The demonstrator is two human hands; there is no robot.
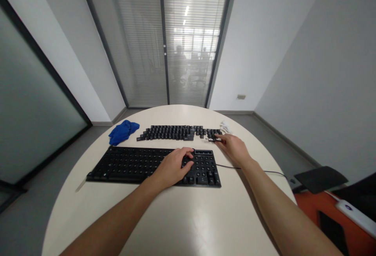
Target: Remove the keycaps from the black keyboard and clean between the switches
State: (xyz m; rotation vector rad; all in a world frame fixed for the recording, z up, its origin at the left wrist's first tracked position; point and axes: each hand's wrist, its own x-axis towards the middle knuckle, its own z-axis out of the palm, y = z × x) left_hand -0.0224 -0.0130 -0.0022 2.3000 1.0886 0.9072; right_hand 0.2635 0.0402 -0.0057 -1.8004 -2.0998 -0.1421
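A black keyboard (pixel 129 164) with most of its keycaps off lies on the round table; a few caps sit at its lower right. My left hand (pixel 175 166) rests on it, thumb and fingers apart, with nothing in it. Behind the keyboard, loose black keycaps (pixel 169 132) stand in rows. At the right end of these rows, my right hand (pixel 232 145) has its fingers closed on a small dark tool with a metal tip (pixel 210 139), which points left beside the keycaps.
A blue cloth (pixel 123 131) lies at the table's left rear, a white bundle (pixel 225 127) at the right rear. A pale stick (pixel 80 184) is by the keyboard's left corner. The black cable (pixel 229 166) runs right under my right arm. An orange chair (pixel 311 209) holds a white device.
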